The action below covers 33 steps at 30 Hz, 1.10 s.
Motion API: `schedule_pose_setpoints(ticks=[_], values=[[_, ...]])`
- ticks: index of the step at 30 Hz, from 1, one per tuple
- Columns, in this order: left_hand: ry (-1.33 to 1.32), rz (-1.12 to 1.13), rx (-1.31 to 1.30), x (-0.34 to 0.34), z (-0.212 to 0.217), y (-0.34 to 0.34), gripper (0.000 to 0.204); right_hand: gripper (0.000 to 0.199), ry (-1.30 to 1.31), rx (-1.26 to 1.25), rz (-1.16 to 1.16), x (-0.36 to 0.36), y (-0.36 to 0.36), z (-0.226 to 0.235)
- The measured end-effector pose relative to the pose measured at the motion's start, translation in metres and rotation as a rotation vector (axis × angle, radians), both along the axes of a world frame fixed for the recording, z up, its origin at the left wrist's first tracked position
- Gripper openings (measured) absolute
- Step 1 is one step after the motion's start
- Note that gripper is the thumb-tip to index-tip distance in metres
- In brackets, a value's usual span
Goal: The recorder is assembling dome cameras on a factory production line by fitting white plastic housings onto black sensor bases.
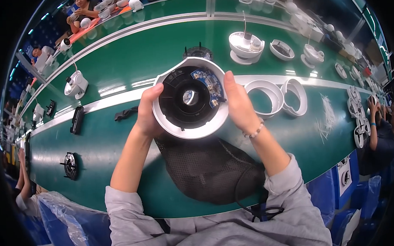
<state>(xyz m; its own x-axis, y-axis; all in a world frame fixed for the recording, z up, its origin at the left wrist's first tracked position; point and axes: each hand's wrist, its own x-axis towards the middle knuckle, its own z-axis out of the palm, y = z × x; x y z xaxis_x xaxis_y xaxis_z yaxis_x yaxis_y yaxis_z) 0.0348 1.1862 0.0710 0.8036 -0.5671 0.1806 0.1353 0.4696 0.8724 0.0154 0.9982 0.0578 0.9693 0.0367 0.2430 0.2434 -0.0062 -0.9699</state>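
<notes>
Between my two hands is a round white plastic housing (193, 132), held up over the bench with its open side facing me. Inside it sit a black round insert (172, 100), a blue circuit board (209, 81) along the upper right, and a shiny round part in the middle hole. My left hand (149, 109) grips the left rim, thumb on top. My right hand (239, 102), with a beaded bracelet at the wrist, grips the right rim the same way. Below the housing a black mesh cloth (207, 170) lies on the bench, with a black cord at its right.
Two white rings (265, 99) stand right of my hand, near a heap of clear thin strips (327, 118). Black parts (70, 165) lie to the left. Beyond the metal rail, white housings (246, 47) stand on a green conveyor (151, 46). Other people work at both sides and far left.
</notes>
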Motion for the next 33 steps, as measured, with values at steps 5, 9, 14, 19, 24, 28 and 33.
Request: schedule_pose_setpoints(ticks=[5,9,14,19,24,28,33], values=[[-0.116,0.055,0.055,-0.002,0.003,0.015,0.060,0.063,-0.041,-0.105,0.096,0.006,0.004,-0.011],[-0.147,0.031,0.004,-0.002,0.005,0.021,0.058,0.061,-0.153,-0.012,-0.047,0.011,0.019,-0.011],[-0.329,0.320,0.257,-0.003,0.029,0.050,0.030,0.065,-0.137,0.007,-0.150,0.006,0.049,0.002],[-0.356,0.450,0.402,0.000,0.029,0.066,0.021,0.063,-0.051,-0.066,-0.195,-0.006,0.058,0.024],[-0.055,0.444,0.293,0.041,0.018,0.104,0.035,0.039,0.032,-0.178,-0.245,-0.017,0.030,0.057],[0.050,0.557,0.548,0.103,0.010,0.162,0.041,0.036,-0.280,-0.888,-0.433,-0.037,-0.011,0.056],[0.206,0.595,0.601,0.177,-0.040,0.186,0.046,0.045,-0.365,-1.210,-0.135,-0.063,-0.012,0.023]])
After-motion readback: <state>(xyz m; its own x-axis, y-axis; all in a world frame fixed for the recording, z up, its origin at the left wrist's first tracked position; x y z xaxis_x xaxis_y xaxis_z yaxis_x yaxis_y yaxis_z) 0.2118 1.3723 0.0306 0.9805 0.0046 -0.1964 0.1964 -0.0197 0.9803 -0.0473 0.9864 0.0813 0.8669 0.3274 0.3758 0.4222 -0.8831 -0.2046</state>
